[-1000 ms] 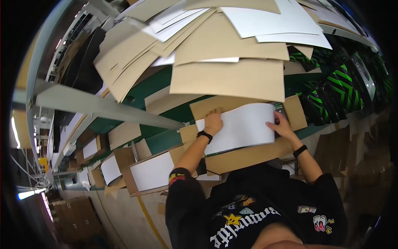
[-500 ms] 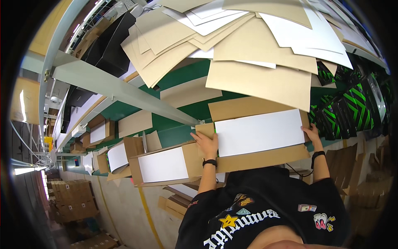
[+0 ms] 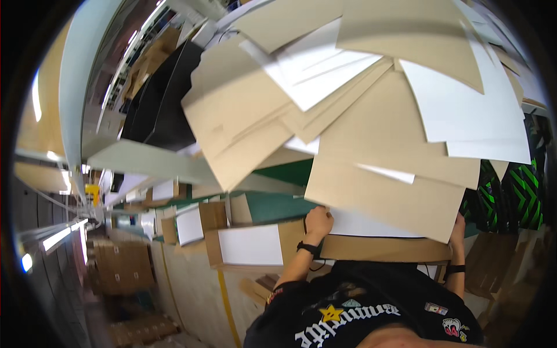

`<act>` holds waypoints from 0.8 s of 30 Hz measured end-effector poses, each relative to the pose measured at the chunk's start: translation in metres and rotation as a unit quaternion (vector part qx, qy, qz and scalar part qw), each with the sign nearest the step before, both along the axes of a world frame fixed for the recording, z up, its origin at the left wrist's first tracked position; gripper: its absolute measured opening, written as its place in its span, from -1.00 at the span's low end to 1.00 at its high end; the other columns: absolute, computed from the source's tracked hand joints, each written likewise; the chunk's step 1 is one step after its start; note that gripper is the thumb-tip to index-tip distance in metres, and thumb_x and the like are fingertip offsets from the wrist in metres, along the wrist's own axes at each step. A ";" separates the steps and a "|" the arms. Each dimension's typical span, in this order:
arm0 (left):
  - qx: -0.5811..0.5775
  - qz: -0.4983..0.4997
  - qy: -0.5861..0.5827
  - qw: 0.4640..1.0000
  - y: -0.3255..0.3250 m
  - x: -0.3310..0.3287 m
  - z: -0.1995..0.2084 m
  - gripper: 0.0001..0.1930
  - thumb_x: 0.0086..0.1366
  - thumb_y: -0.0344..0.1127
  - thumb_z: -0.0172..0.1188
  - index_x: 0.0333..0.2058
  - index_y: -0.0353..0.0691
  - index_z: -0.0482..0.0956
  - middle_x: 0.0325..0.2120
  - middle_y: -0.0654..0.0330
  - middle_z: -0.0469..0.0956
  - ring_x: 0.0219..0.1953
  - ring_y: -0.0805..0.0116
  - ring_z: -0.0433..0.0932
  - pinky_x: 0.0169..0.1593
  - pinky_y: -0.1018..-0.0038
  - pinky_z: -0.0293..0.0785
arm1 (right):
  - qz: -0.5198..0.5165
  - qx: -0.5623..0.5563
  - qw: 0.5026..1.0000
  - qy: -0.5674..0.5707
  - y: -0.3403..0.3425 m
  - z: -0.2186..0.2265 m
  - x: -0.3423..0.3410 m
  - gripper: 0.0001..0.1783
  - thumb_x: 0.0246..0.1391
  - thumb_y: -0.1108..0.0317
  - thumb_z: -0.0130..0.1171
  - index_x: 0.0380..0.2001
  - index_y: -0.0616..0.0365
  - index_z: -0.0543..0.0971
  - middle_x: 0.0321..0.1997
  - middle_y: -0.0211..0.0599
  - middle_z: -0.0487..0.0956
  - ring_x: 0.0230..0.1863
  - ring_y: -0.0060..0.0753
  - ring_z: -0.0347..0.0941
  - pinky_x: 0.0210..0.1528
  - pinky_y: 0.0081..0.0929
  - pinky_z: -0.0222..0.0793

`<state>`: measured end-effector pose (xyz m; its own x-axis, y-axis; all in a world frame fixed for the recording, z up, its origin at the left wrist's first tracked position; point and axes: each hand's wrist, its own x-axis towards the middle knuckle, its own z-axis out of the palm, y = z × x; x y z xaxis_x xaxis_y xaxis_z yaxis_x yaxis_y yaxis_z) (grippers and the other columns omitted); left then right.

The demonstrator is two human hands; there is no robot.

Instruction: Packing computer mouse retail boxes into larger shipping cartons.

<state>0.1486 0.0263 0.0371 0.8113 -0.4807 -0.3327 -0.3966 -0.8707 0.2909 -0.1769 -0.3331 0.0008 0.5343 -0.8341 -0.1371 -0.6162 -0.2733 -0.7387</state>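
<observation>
In front of me sits an open cardboard box (image 3: 386,248) with a white sheet (image 3: 365,225) lying inside it. My left hand (image 3: 318,223) is closed at the box's left end, knuckles up, gripping its edge. At the right end is my right hand (image 3: 458,231), its fingers mostly hidden behind a large tan cardboard sheet (image 3: 400,203) that overhangs the box. That sheet belongs to a spread pile of tan and white sheets above and beyond the box, which covers the box's far side.
More open boxes (image 3: 290,240) with white sheets line up to the left along the green-topped bench (image 3: 272,207). A grey metal beam (image 3: 151,162) crosses at the left. Black-and-green packages (image 3: 525,197) lie at the right. Stacked brown cartons (image 3: 122,261) stand on the floor at left.
My view has shifted, and the sheet pile now covers much of the box. My left hand has gone from lying over the box's left end to a curled grip.
</observation>
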 end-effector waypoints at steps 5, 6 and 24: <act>-0.057 -0.111 -0.143 0.982 0.042 0.091 -0.010 -0.66 0.23 -0.25 0.08 -0.07 -0.31 0.53 -0.15 -0.06 0.57 -0.06 0.00 0.52 0.05 0.18 0.43 | -0.046 0.112 0.984 -0.128 -0.011 0.082 0.093 -0.59 0.03 0.53 -0.07 -0.03 0.26 0.55 -0.36 -0.48 0.57 -0.39 -0.68 0.38 -0.37 -0.58 0.35; -0.030 -0.087 -0.135 0.987 0.049 0.106 -0.004 -0.65 0.24 -0.25 0.08 -0.06 -0.31 0.52 -0.15 -0.05 0.57 -0.05 0.01 0.52 0.05 0.19 0.43 | -0.018 0.115 0.969 -0.218 -0.031 0.065 0.119 -0.58 -0.03 0.53 -0.05 -0.06 0.27 0.55 -0.36 -0.38 0.60 -0.37 -0.61 0.42 -0.32 -0.54 0.38; -0.176 -0.298 0.287 0.894 -0.084 -0.095 0.017 -0.66 0.28 -0.35 0.19 -0.02 -0.35 0.42 -0.32 0.11 0.59 -0.26 0.39 0.55 -0.09 0.52 0.44 | 0.230 0.038 0.898 -0.373 0.137 -0.034 0.218 -0.67 0.05 0.20 0.18 -0.18 0.19 0.59 -0.28 -0.12 0.64 -0.25 -0.18 0.58 -0.17 -0.28 0.49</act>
